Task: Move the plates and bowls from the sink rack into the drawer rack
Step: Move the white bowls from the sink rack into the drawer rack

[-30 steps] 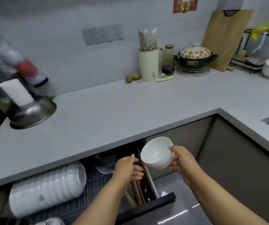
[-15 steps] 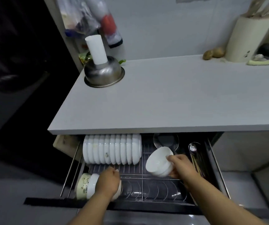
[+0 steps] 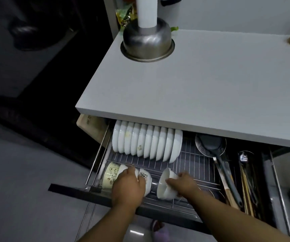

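The wire drawer rack (image 3: 196, 159) is pulled out under the grey counter. Several white plates (image 3: 146, 142) stand on edge in its back row. In the front row, my right hand (image 3: 184, 185) grips a white bowl (image 3: 165, 185) tipped on its side, low in the rack. My left hand (image 3: 128, 186) rests on the row of small bowls (image 3: 145, 179) at the front left, fingers curled over them. A cream patterned bowl (image 3: 110, 175) lies at the left end of that row.
The drawer's right side holds a dark ladle (image 3: 210, 142) over a strainer, chopsticks and utensils (image 3: 247, 186). An upturned steel bowl (image 3: 147, 42) with a white roll on it sits on the counter (image 3: 210, 93). The dark drawer front (image 3: 81, 191) juts toward me.
The view dropped from the counter to the drawer. My right hand brought the white bowl down into the front row; my left hand stayed on the small bowls at the front left.
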Action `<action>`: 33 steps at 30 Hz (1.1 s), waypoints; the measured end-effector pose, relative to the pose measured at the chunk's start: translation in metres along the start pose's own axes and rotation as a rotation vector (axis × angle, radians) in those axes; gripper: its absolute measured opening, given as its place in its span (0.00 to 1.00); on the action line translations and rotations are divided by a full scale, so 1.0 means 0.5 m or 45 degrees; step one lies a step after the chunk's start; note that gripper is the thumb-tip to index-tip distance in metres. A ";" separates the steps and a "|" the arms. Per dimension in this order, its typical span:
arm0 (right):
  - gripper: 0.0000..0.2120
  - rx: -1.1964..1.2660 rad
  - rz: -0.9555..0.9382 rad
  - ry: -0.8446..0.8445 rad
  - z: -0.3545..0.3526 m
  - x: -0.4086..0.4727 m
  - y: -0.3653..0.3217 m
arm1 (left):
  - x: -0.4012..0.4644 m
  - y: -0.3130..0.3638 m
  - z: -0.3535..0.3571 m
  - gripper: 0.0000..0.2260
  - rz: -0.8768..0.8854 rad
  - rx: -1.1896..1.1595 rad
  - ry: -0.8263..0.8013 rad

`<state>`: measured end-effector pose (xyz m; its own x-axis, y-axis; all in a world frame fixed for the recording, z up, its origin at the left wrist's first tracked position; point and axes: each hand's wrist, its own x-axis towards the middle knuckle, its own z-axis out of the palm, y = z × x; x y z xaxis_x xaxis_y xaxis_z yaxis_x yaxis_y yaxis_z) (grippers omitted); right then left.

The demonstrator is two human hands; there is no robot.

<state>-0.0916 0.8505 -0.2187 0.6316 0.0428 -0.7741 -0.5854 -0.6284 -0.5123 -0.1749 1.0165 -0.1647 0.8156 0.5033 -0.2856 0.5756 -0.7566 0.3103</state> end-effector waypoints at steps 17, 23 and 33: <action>0.34 -0.440 -0.019 -0.038 0.131 0.073 -0.022 | 0.005 -0.012 0.005 0.17 0.057 0.045 0.102; 0.36 -0.449 0.028 -0.091 0.145 0.085 -0.011 | 0.005 -0.016 0.007 0.22 0.086 0.008 0.085; 0.19 -0.519 -0.086 -0.200 0.084 0.055 -0.007 | 0.001 -0.011 0.005 0.25 0.074 -0.008 0.043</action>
<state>-0.0937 0.8864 -0.2539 0.5580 0.1917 -0.8074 -0.2771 -0.8741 -0.3990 -0.1780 1.0197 -0.1690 0.8489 0.4726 -0.2366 0.5278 -0.7821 0.3313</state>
